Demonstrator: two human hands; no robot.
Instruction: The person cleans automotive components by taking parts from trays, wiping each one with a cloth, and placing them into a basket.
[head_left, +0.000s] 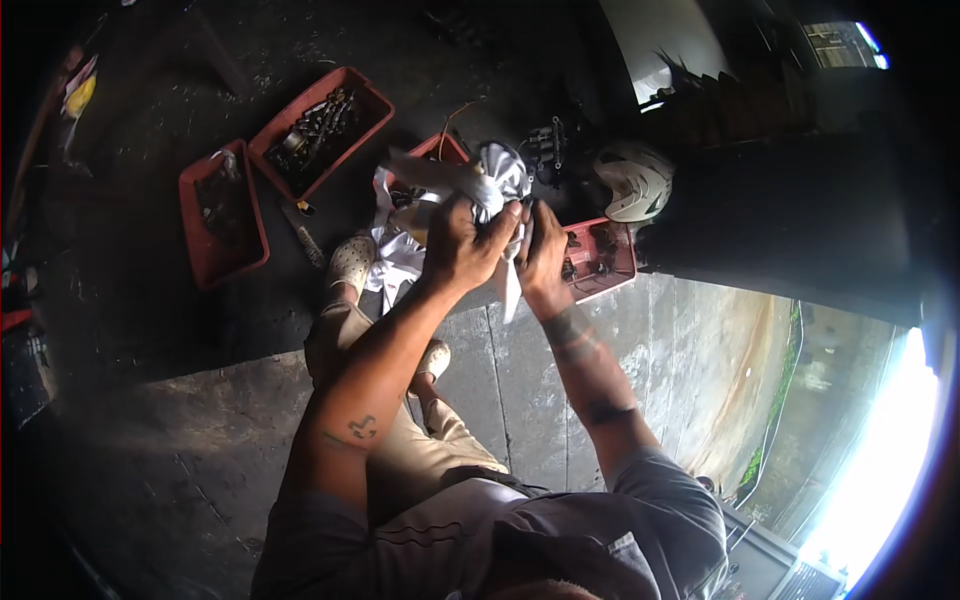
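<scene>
My left hand point(465, 245) is closed on a bunched white cloth point(502, 170), its thumb pressed toward my other hand. Close beside it, my right hand point(544, 255) has its fingers curled in at the cloth's right side. A small dark bit shows at its fingertips, too unclear to name. A loose tail of cloth dangles between the two hands, and a blurred pale strip sticks out to the left. Below and left, more white strips of cloth point(398, 255) hang or lie near my foot; whether they join the held piece I cannot tell.
Red bins point(350, 150) with metal parts stand on the dark floor, another red bin point(225, 255) to their left. A red tray point(605, 285) is right of my hands, beside a white helmet point(640, 185). A dark metal part point(546, 150) lies beyond. My clogs point(351, 262) are below.
</scene>
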